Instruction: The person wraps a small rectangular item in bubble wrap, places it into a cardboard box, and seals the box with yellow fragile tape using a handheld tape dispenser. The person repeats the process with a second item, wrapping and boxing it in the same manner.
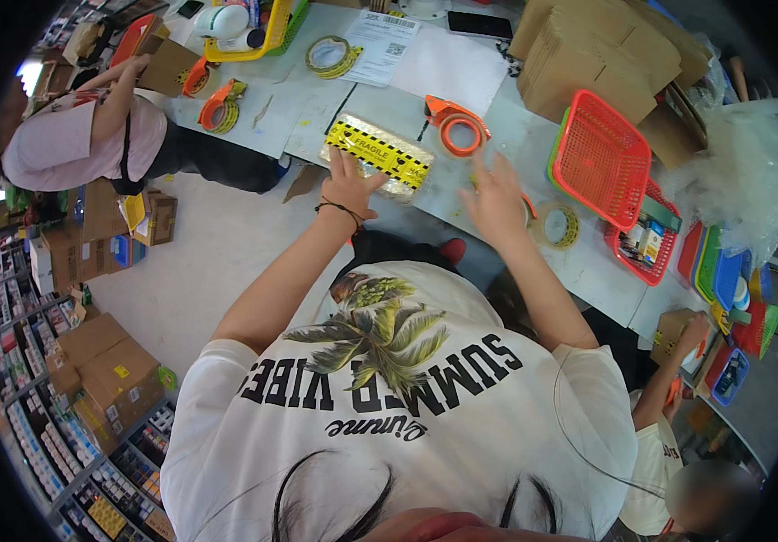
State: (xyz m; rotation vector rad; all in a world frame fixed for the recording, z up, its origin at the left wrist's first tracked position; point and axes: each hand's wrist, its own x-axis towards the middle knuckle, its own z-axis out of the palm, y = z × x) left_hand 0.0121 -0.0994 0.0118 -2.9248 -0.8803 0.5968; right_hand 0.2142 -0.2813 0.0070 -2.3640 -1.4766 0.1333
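Before me on the worktable [274,132] lies a small parcel in clear bubble wrap [416,143]. A strip of yellow-and-black fragile tape [382,153] runs along its top. My left hand [347,184] rests its fingertips on the parcel's near left part, fingers apart. My right hand [496,200], slightly blurred, is over the table to the right, fingers spread, with nothing seen in it. Just beyond it lies an orange tape dispenser [438,108] with a tape roll in it. Another orange dispenser is partly hidden by the right hand. A tape roll [560,225] lies to its right.
Red plastic baskets [602,159] and flattened cardboard [592,64] are at the right, near bubble wrap [741,169]. Tape rolls [328,55], a printed sheet [379,47] and a phone [479,25] lie at the back. One person [91,135] works at left, another [657,433] at lower right.
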